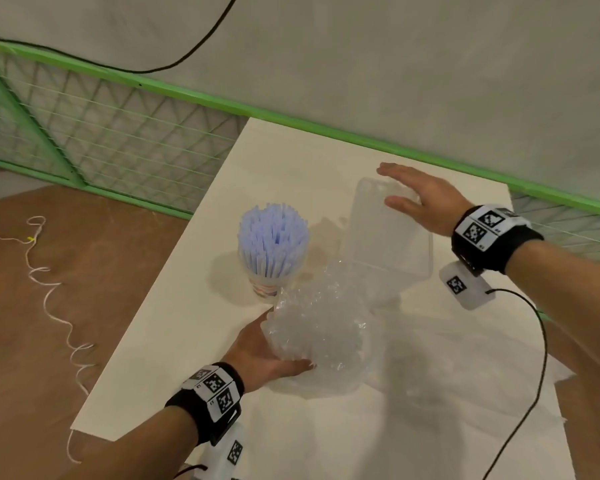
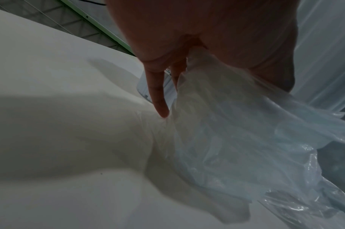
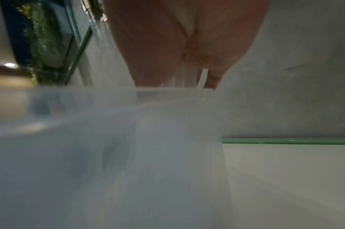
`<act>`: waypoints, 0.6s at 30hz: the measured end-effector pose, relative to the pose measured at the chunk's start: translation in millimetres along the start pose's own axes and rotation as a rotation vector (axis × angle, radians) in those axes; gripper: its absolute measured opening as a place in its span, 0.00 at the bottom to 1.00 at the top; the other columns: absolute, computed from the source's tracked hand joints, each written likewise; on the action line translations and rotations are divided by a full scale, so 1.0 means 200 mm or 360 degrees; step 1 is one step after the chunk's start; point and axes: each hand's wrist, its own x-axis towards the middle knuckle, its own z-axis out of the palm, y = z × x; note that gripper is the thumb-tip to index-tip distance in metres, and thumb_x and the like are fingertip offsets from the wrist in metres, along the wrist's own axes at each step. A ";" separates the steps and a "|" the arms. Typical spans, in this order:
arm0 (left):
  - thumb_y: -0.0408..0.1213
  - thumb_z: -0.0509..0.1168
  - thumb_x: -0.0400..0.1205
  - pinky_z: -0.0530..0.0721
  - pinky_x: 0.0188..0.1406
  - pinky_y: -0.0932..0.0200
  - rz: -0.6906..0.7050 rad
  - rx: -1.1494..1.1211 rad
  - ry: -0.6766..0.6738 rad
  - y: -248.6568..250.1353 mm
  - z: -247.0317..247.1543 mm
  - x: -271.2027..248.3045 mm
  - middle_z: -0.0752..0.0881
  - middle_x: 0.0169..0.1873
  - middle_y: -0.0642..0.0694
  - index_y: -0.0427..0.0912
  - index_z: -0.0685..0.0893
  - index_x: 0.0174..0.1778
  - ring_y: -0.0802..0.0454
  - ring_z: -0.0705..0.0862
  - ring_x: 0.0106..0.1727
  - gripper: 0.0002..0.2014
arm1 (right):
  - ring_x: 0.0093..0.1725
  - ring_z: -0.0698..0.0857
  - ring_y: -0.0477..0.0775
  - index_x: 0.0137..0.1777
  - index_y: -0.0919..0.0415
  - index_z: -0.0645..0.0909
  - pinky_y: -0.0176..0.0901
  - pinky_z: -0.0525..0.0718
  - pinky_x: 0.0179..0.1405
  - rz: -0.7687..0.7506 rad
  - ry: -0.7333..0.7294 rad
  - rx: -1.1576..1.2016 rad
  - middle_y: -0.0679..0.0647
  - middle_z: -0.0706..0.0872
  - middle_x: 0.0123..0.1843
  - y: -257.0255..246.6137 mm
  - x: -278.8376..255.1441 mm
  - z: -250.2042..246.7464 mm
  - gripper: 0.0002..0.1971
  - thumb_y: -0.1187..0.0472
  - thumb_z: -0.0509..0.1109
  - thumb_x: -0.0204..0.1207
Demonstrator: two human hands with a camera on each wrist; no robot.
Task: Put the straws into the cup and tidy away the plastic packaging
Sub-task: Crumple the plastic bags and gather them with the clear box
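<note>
Near the table's left edge, straws fill the cup; left hand grips the crumpled bag, right hand's straight fingers rest on the clear box.

The near-left part of the table is free. The cup with straws, crumpled plastic and clear box block the middle.

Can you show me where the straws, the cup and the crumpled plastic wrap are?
straws [image 1: 273, 237]: head view, on the upper ends of the bundle.
cup [image 1: 265, 284]: head view, on its side wall below the straws.
plastic wrap [image 1: 321, 336]: head view, on the middle of the crumpled heap.
</note>
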 end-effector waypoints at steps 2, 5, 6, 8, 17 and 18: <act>0.43 0.88 0.55 0.81 0.70 0.50 -0.0005 -0.0015 0.0001 -0.01 0.00 0.00 0.91 0.55 0.57 0.48 0.84 0.62 0.59 0.88 0.60 0.38 | 0.86 0.56 0.51 0.86 0.47 0.53 0.56 0.58 0.83 -0.0081 -0.0158 -0.0198 0.45 0.56 0.87 0.03 0.00 0.06 0.35 0.41 0.62 0.83; 0.52 0.88 0.54 0.81 0.70 0.47 -0.0010 0.0030 0.0000 0.02 0.01 -0.01 0.90 0.57 0.57 0.52 0.83 0.63 0.59 0.87 0.61 0.41 | 0.87 0.51 0.53 0.86 0.43 0.44 0.66 0.60 0.81 -0.0121 -0.0266 -0.0296 0.41 0.47 0.88 0.03 0.00 0.07 0.46 0.25 0.55 0.74; 0.53 0.88 0.53 0.82 0.70 0.46 -0.0028 0.0033 0.0000 0.03 0.01 -0.02 0.90 0.57 0.57 0.52 0.83 0.64 0.59 0.87 0.61 0.41 | 0.87 0.51 0.52 0.86 0.42 0.43 0.66 0.61 0.81 -0.0121 -0.0246 -0.0276 0.40 0.46 0.88 0.01 0.01 0.06 0.49 0.22 0.54 0.70; 0.54 0.87 0.53 0.82 0.70 0.45 -0.0047 0.0021 0.0004 0.03 0.01 -0.02 0.90 0.57 0.56 0.51 0.82 0.64 0.57 0.87 0.61 0.42 | 0.86 0.54 0.51 0.85 0.39 0.43 0.68 0.63 0.79 -0.0134 -0.0170 -0.0218 0.37 0.46 0.87 -0.03 0.03 0.04 0.51 0.19 0.58 0.66; 0.44 0.89 0.58 0.85 0.62 0.52 -0.0090 -0.0051 -0.0066 0.01 0.02 -0.01 0.90 0.52 0.51 0.55 0.81 0.58 0.56 0.88 0.57 0.34 | 0.71 0.78 0.55 0.75 0.38 0.70 0.55 0.77 0.68 -0.0006 0.0089 -0.0117 0.43 0.79 0.74 -0.08 0.11 0.12 0.24 0.36 0.63 0.79; 0.50 0.89 0.54 0.82 0.68 0.44 -0.0097 -0.0072 -0.0063 0.00 0.02 -0.01 0.90 0.57 0.49 0.52 0.82 0.63 0.52 0.87 0.62 0.41 | 0.69 0.80 0.56 0.73 0.38 0.73 0.55 0.78 0.66 0.0012 0.0153 -0.0075 0.43 0.82 0.71 -0.08 0.11 0.13 0.21 0.42 0.65 0.80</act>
